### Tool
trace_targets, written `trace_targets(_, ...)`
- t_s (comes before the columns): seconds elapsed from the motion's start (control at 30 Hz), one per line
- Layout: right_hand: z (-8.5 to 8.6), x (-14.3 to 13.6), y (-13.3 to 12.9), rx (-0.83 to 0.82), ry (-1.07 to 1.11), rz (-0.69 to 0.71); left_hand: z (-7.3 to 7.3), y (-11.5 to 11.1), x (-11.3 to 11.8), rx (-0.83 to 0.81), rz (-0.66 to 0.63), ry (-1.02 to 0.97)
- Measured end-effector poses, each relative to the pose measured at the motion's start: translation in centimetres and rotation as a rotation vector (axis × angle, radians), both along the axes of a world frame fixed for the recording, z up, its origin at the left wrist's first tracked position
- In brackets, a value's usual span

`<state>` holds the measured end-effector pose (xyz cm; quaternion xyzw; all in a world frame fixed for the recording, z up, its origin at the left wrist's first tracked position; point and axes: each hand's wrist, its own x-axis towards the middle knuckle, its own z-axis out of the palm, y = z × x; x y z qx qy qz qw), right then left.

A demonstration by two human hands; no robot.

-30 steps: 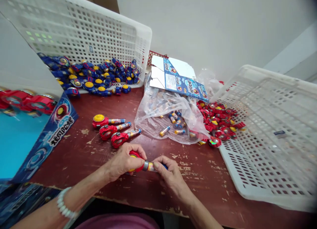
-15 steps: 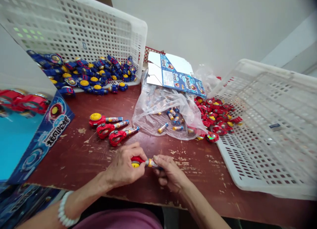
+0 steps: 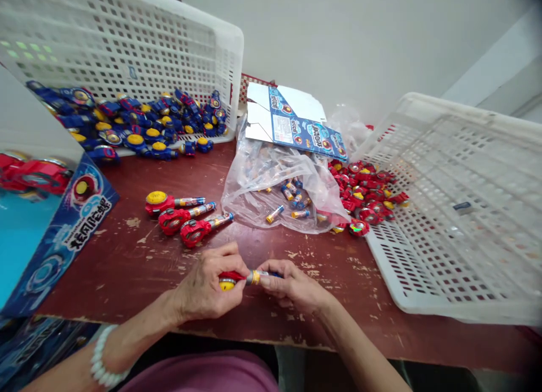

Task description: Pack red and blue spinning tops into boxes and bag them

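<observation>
Near the table's front edge, my left hand (image 3: 214,282) is closed round a red toy (image 3: 227,283) with a yellow disc. My right hand (image 3: 292,284) pinches a small tube (image 3: 257,277) with a yellow band and blue end, which meets the toy's right end. Its far end is partly hidden by my fingers. Beyond my left hand, three red toys with tubes attached lie side by side, the closest being a red toy (image 3: 195,232). More tubes lie in and on a clear plastic bag (image 3: 313,180).
A white basket (image 3: 203,27) at the back left holds blue toys (image 3: 135,140). At the right, red toys (image 3: 368,214) spill from another white basket (image 3: 398,290). Flattened printed card (image 3: 283,126) rests on the bag. A blue printed box (image 3: 63,245) stands at the left.
The view has shifted slightly. My right fingers have changed their hold on the tube, now lying flatter along it. My left hand still grips the red toy.
</observation>
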<state>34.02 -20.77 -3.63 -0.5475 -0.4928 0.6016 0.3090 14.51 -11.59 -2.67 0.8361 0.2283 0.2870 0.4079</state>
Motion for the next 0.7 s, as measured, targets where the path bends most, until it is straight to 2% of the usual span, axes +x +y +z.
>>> trace_targets(0.03,0.0,0.2,0.3,-0.071,0.064,0.020,0.0,0.1,0.0,0.027,-0.020,0.002)
trace_targets(0.07,0.1,0.3,0.4,-0.063,0.055,0.029,0.0,0.3,-0.1,0.002,-0.026,0.011)
trace_targets(0.1,0.3,0.2,0.5,0.017,-0.014,0.026,-0.1,0.5,-0.3,-0.064,-0.018,0.017)
trace_targets(0.2,1.5,-0.4,0.0,0.351,-0.252,0.038,-0.7,1.1,-0.6,-0.497,0.010,-0.030)
trace_targets(0.27,1.9,-0.7,-0.5,0.421,-0.270,0.032,-0.9,1.0,-0.7,-0.786,0.019,-0.081)
trace_targets(0.3,1.8,-0.7,-0.6,0.417,-0.263,0.017,-1.0,0.8,-0.6,-0.833,0.029,-0.082)
trace_targets(0.33,1.6,-0.8,-0.7,0.399,-0.261,-0.004,-1.0,0.6,-0.5,-0.781,0.045,-0.063)
trace_targets(0.4,0.8,-0.7,-0.5,0.294,-0.214,-0.051,-0.7,0.3,-0.1,-0.496,0.060,0.006)
trace_targets(0.47,-0.2,-0.6,-0.2,0.071,-0.020,-0.067,-0.4,0.3,0.1,-0.270,0.047,0.036)
trace_targets(0.5,-0.6,-0.5,-0.1,-0.048,0.106,-0.062,-0.3,0.4,0.1,-0.243,0.043,0.035)
trace_targets(0.57,-1.0,-0.3,0.1,-0.179,0.263,-0.043,-0.3,0.7,0.0,-0.333,0.054,0.043)
trace_targets(0.6,-1.0,-0.1,0.0,-0.147,0.236,-0.040,-0.4,0.8,-0.1,-0.406,0.067,0.055)
trace_targets(0.7,-0.4,0.1,-0.5,0.218,-0.165,-0.068,-0.8,1.1,-0.4,-0.643,0.089,0.084)
